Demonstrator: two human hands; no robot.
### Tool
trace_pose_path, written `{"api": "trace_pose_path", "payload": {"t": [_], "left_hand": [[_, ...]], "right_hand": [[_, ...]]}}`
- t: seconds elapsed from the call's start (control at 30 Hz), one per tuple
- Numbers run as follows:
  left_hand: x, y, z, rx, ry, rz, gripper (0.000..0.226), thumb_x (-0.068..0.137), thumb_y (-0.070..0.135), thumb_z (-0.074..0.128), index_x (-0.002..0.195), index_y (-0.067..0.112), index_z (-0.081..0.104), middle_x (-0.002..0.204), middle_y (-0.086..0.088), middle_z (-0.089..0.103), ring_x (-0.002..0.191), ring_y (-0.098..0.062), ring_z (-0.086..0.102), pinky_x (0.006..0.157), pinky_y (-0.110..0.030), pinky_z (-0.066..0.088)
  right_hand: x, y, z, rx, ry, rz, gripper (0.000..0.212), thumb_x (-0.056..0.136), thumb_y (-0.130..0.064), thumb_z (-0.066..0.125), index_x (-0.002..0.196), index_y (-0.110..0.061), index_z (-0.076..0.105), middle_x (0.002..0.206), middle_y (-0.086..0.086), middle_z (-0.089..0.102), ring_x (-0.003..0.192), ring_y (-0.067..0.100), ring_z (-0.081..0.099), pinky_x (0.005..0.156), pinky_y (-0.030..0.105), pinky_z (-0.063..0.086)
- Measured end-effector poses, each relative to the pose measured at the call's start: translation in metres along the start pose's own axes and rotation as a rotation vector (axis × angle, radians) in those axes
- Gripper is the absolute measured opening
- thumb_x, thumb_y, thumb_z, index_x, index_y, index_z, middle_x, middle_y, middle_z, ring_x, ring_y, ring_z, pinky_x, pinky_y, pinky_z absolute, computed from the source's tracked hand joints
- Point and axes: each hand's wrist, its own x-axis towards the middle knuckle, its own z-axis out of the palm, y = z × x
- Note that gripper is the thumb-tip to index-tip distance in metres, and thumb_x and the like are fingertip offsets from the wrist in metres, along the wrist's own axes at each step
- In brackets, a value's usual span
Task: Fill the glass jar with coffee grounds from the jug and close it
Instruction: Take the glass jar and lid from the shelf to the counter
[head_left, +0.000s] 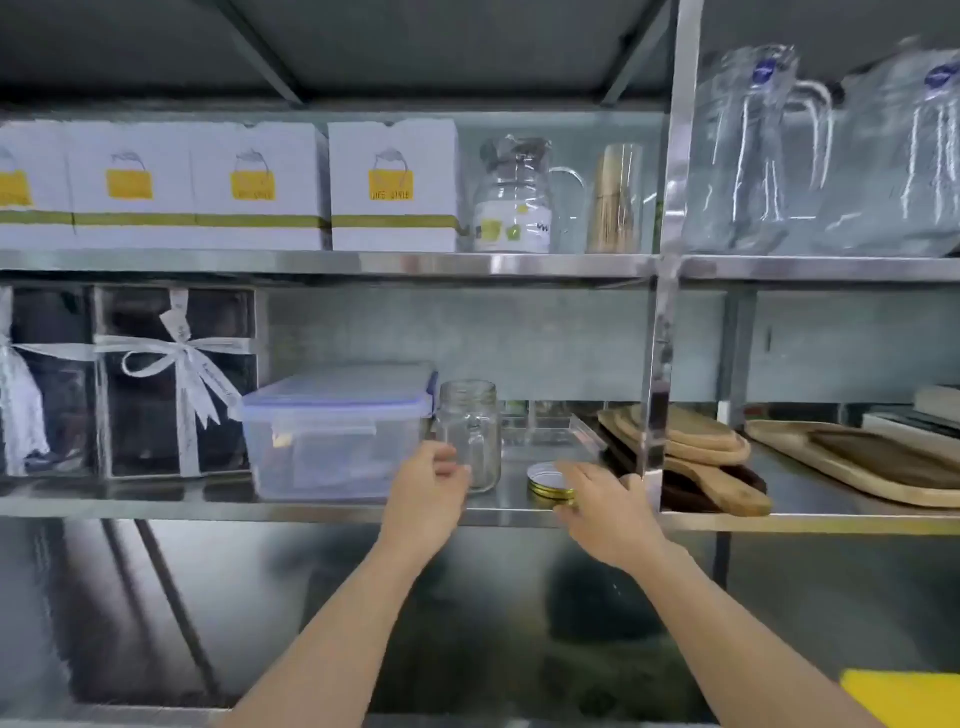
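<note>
An empty glass jar (470, 431) with a side handle stands upright and lidless on the middle steel shelf (322, 512). My left hand (426, 493) reaches up from below, and its fingertips touch the jar's lower left side without wrapping it. To the jar's right a gold screw lid (545, 478) lies flat on the shelf. My right hand (605, 506) hovers over the lid's near right edge with its fingers spread, hiding part of the rim. On the upper shelf stands a clear glass jug (514, 202) with a label; no coffee grounds show in it.
A clear plastic box with a blue-trimmed lid (337, 431) sits just left of the jar. Wooden boards (691, 457) lie to the right, past a steel upright (655, 374). Ribbon-tied gift boxes (176, 384) stand at the left, white cartons (392, 187) and wrapped jugs (753, 150) above.
</note>
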Motion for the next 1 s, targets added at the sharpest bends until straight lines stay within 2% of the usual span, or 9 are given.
{"api": "trace_pose_path", "payload": {"t": [0.1, 0.23, 0.33, 0.47, 0.6, 0.77, 0.83, 0.9, 1.0], "left_hand": [[0.009, -0.002, 0.014, -0.146, 0.004, -0.058, 0.030, 0.092, 0.019, 0.051, 0.122, 0.016, 0.050, 0.098, 0.007, 0.052, 0.093, -0.010, 0.050, 0.086, -0.029, 0.038], [0.017, -0.006, 0.029, -0.212, 0.036, -0.104, 0.036, 0.093, 0.020, 0.050, 0.128, 0.016, 0.045, 0.093, 0.011, 0.052, 0.088, -0.006, 0.049, 0.084, -0.028, 0.038], [0.018, -0.005, 0.036, -0.239, 0.074, -0.133, 0.035, 0.093, 0.020, 0.049, 0.128, 0.013, 0.046, 0.104, 0.005, 0.052, 0.096, -0.011, 0.049, 0.085, -0.028, 0.036], [0.022, -0.001, 0.041, -0.340, 0.055, -0.220, 0.014, 0.095, 0.018, 0.047, 0.109, 0.017, 0.048, 0.088, 0.007, 0.050, 0.082, -0.009, 0.048, 0.084, -0.031, 0.035], [0.024, 0.000, 0.044, -0.397, 0.004, -0.277, 0.013, 0.094, 0.022, 0.050, 0.104, 0.015, 0.054, 0.093, 0.002, 0.055, 0.096, -0.018, 0.050, 0.099, -0.043, 0.045], [0.015, 0.008, 0.046, -0.472, -0.016, -0.303, 0.013, 0.093, 0.025, 0.051, 0.083, 0.017, 0.056, 0.089, -0.003, 0.055, 0.095, -0.021, 0.054, 0.096, -0.043, 0.049], [0.012, 0.008, 0.044, -0.540, 0.031, -0.313, 0.019, 0.092, 0.026, 0.053, 0.078, 0.014, 0.055, 0.076, -0.003, 0.051, 0.077, -0.016, 0.051, 0.091, -0.042, 0.052], [0.007, 0.011, 0.036, -0.618, 0.072, -0.363, 0.022, 0.090, 0.031, 0.055, 0.075, 0.015, 0.056, 0.066, 0.000, 0.046, 0.063, -0.013, 0.044, 0.076, -0.034, 0.052], [-0.011, 0.011, 0.021, -0.627, 0.101, -0.423, 0.026, 0.088, 0.038, 0.056, 0.071, 0.018, 0.056, 0.062, 0.002, 0.042, 0.058, -0.011, 0.038, 0.063, -0.028, 0.043]], "right_hand": [[0.016, 0.000, 0.013, -0.078, -0.012, -0.025, 0.039, 0.096, -0.028, 0.042, 0.134, -0.018, 0.038, 0.141, 0.003, 0.041, 0.130, 0.022, 0.032, 0.106, 0.046, 0.021], [0.024, -0.003, 0.022, -0.148, -0.023, -0.025, 0.032, 0.094, -0.026, 0.044, 0.123, -0.014, 0.046, 0.130, 0.006, 0.051, 0.119, 0.024, 0.042, 0.099, 0.042, 0.025], [0.022, -0.005, 0.025, -0.142, 0.009, -0.037, 0.027, 0.093, -0.021, 0.048, 0.119, -0.014, 0.048, 0.124, 0.005, 0.053, 0.114, 0.024, 0.045, 0.097, 0.041, 0.027], [0.012, -0.006, 0.022, -0.083, 0.043, -0.026, 0.022, 0.091, -0.008, 0.047, 0.113, -0.010, 0.052, 0.118, 0.007, 0.055, 0.108, 0.024, 0.047, 0.090, 0.039, 0.036], [-0.003, -0.003, 0.017, -0.022, 0.041, -0.071, 0.023, 0.091, -0.005, 0.050, 0.114, -0.007, 0.054, 0.119, 0.009, 0.055, 0.105, 0.024, 0.048, 0.087, 0.037, 0.042], [-0.018, 0.000, 0.010, 0.043, 0.047, -0.122, 0.020, 0.091, -0.005, 0.050, 0.110, -0.006, 0.056, 0.113, 0.010, 0.057, 0.097, 0.023, 0.051, 0.083, 0.032, 0.045], [-0.026, 0.000, 0.006, 0.074, 0.070, -0.123, 0.018, 0.092, -0.006, 0.050, 0.109, -0.008, 0.057, 0.111, 0.009, 0.058, 0.094, 0.021, 0.052, 0.083, 0.031, 0.047], [-0.036, 0.000, 0.002, 0.096, 0.095, -0.135, 0.019, 0.092, -0.008, 0.051, 0.110, -0.009, 0.057, 0.111, 0.007, 0.058, 0.094, 0.019, 0.052, 0.084, 0.029, 0.046], [-0.054, -0.001, -0.010, 0.099, 0.117, -0.161, 0.018, 0.094, -0.011, 0.050, 0.110, -0.009, 0.057, 0.113, 0.006, 0.058, 0.094, 0.019, 0.051, 0.082, 0.029, 0.045]]}}
